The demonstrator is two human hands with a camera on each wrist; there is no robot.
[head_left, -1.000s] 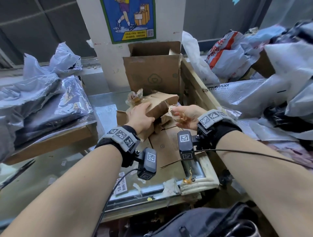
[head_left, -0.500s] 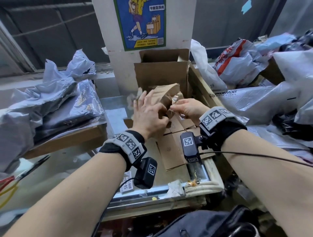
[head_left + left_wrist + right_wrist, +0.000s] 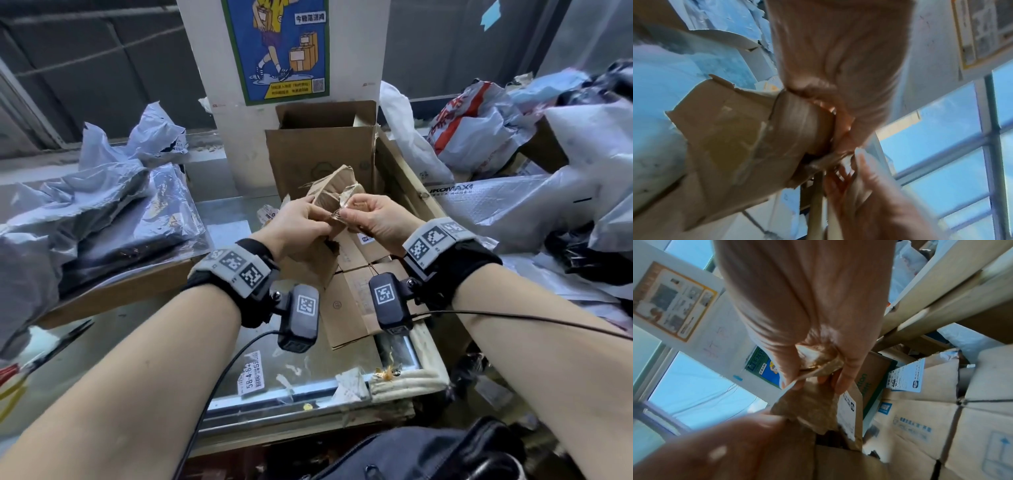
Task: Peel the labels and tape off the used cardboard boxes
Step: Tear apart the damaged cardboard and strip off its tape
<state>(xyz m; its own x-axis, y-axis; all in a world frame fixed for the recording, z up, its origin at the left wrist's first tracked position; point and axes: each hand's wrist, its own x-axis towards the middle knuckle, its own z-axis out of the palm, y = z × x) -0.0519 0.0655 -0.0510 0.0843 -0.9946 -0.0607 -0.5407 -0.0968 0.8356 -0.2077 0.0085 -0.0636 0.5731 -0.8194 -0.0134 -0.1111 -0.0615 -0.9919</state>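
Just in front of the open cardboard box (image 3: 322,150), the left hand (image 3: 294,226) grips a crumpled cardboard piece (image 3: 330,192) while the right hand (image 3: 371,219) pinches its loose tape strip (image 3: 337,215), which probably peels rightward, away from the left hand.

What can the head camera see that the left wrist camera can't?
Only the head view shows the blue poster, the grey plastic bags and the scissors. Only the left wrist view shows the window. Both show the left hand gripping the torn cardboard box and the right hand pinching its tape.
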